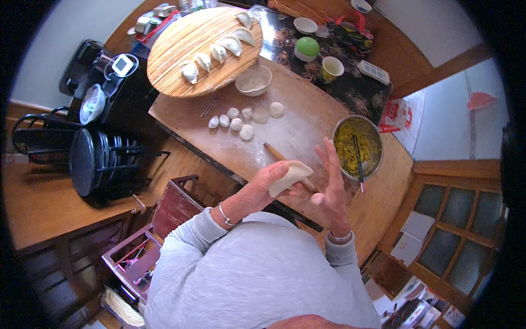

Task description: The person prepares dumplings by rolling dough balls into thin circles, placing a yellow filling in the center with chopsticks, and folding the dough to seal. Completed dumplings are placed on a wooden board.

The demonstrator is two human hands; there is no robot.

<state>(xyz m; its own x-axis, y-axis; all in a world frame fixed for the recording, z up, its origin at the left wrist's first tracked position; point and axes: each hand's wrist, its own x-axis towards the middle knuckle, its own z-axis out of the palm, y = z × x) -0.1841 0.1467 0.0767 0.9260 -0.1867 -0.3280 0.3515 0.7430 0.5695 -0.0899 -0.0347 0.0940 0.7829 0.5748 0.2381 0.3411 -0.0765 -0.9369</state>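
Observation:
My left hand (265,181) holds a folded half-moon dumpling (291,177) above the near edge of a floured wooden board (304,119). Just right of it, my right hand (333,187) is raised with its fingers spread, holding nothing. A wooden rolling pin (274,151) lies on the board, partly hidden by the dumpling and left hand. Beyond it are several small dough pieces (236,124) and flattened rounds (276,110). A metal bowl of yellow-green filling (349,158) with dark chopsticks (358,158) stands to the right. Several filled dumplings (230,45) lie on a round slatted tray (176,53).
A bowl of flour (254,81) sits at the board's far edge. Behind are a white bowl (305,25), a green-topped round container (307,48), a paper cup (332,69) and a power strip (373,72). Black stacked stools (84,162) and an open drawer (135,263) are at left.

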